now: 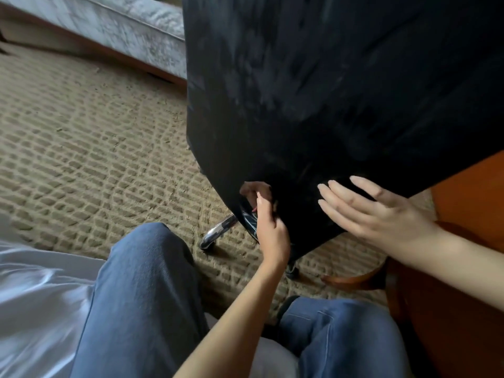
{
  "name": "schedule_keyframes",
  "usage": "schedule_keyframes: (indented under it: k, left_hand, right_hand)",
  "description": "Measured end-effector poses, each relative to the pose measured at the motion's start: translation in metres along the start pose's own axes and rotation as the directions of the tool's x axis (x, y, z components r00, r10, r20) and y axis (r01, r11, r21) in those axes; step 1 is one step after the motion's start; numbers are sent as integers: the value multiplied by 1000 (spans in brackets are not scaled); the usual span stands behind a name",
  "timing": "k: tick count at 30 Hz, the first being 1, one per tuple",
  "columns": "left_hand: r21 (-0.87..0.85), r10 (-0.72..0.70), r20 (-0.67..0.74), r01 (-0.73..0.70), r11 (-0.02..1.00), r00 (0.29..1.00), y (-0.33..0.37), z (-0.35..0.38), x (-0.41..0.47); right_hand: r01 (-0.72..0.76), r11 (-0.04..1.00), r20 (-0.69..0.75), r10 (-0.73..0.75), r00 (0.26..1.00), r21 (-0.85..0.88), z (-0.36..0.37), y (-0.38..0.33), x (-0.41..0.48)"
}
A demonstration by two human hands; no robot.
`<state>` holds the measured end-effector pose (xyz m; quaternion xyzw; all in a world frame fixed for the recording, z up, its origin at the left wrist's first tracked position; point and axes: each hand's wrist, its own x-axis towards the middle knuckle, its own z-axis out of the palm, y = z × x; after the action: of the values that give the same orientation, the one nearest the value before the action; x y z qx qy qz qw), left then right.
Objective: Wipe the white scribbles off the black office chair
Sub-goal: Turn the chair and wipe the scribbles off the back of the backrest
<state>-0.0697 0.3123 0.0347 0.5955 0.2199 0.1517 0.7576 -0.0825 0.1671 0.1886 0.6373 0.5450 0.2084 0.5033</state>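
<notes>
The black chair (341,91) fills the upper right of the frame, its back tilted toward the person. Faint grey smears (259,77) lie across its upper part. The clearest white scribbles (250,221) sit low on its left edge, near frame centre, just above a chrome leg (218,231) that rests on the carpet (95,145).

The left hand (270,227) grips that same edge. Its fingers (252,190) curl round the rim and partly out of sight behind it, and its palm is touching or just beside the scribbles. The right hand (381,214) is spread flat with its fingers (338,190) straight and slightly apart. It lies against the lower part of the back and holds nothing. Nothing to wipe with shows in either hand, though what the left palm hides cannot be told.

The marked strip seems to run along the chair's edge, slanting from upper left to lower right. It lies directly under the left hand and well to the left of the right. The left hand is therefore nearer, but it is busy steadying the chair. A wipe by the right hand would likely have to cross leftward over the back and follow that slant.
</notes>
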Motion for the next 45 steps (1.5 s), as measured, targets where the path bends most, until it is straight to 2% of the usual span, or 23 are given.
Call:
schedule_keyframes:
  k: [1, 2, 3, 6, 9, 11, 14, 17, 19, 22, 26, 29, 33, 35, 37, 38, 39, 41, 42, 43, 45]
  left_hand:
    - [9, -5, 18, 5, 1000, 1000, -1, 1, -13]
    - [16, -3, 45, 2, 1000, 999, -6, -1, -23]
    - [20, 1, 51, -2, 1000, 999, -5, -6, -19]
    - [-9, -125, -80, 125, 992, 989, 11, -15, 41]
    - [19, -136, -113, 139, 990, 984, 27, -25, 72]
    - [28, -141, -117, 145, 989, 983, 31, -25, 62]
    - [15, -113, -103, 115, 993, 988, 22, -13, 19]
    - [-52, -41, -21, 40, 998, 999, 9, -5, -26]
    - [-21, 34, 40, -34, 999, 999, -1, -5, -51]
    - [0, 62, 24, -62, 998, 998, -6, -9, -42]
    - [19, -55, -67, 56, 998, 996, 1, -27, 26]
    - [72, -114, -62, 118, 990, 992, -2, -44, 57]
    - [78, -282, -31, 284, 956, 959, -29, -57, 50]
    - [66, -328, 18, 326, 943, 945, -48, -63, 32]
    - [41, -371, 47, 369, 929, 928, -51, -66, 20]
    - [20, -368, 37, 367, 930, 929, -41, -63, 18]
    - [-4, -331, 16, 331, 943, 943, -26, -57, 18]
    - [-51, -163, -12, 162, 986, 987, 18, -41, 20]
    - [-85, -42, -14, 41, 996, 999, 41, -33, 20]
    - [-117, 83, -14, -84, 990, 996, 66, -26, 19]
    - [-129, 302, -8, -300, 945, 953, 107, -15, 15]
  right_hand:
    - [-95, 990, -98, 106, 990, 105, 5, 17, 8]
    - [-91, 994, -86, 96, 992, 55, 2, 28, 10]
    - [-68, 994, -101, 77, 992, 88, 7, 39, 16]
    - [-2, 999, -53, 0, 999, -46, 6, 32, -2]
    - [27, 998, -179, -17, 984, 51, 12, 42, 11]
    - [102, 994, -244, -93, 965, 25, 9, 44, 16]
    - [141, 990, -260, -131, 957, 18, 5, 46, 25]
    - [146, 989, -313, -128, 941, 35, 3, 46, 36]
    - [143, 989, -324, -121, 938, 45, 0, 46, 40]
    - [128, 989, -322, -97, 942, 78, 0, 49, 42]
    - [142, 987, -370, -107, 923, 69, 2, 51, 51]
    - [179, 980, -377, -135, 916, 84, 3, 48, 61]
    - [121, 973, -401, -33, 916, 197, -8, 44, 67]
    - [119, 894, -417, 81, 905, 432, -20, 39, 56]
    - [29, 754, -346, 267, 899, 656, -30, 31, 38]
    - [-85, 666, -236, 378, 895, 741, -31, 29, 28]
    - [-238, 533, -73, 498, 864, 812, -30, 28, 22]
    - [-477, 195, 242, 664, 707, 857, -27, 31, 14]
    - [-496, 38, 337, 688, 642, 868, -24, 32, 13]
    - [-462, -79, 381, 695, 610, 884, -22, 36, 14]
    - [-357, -118, 326, 728, 604, 926, -23, 41, 22]
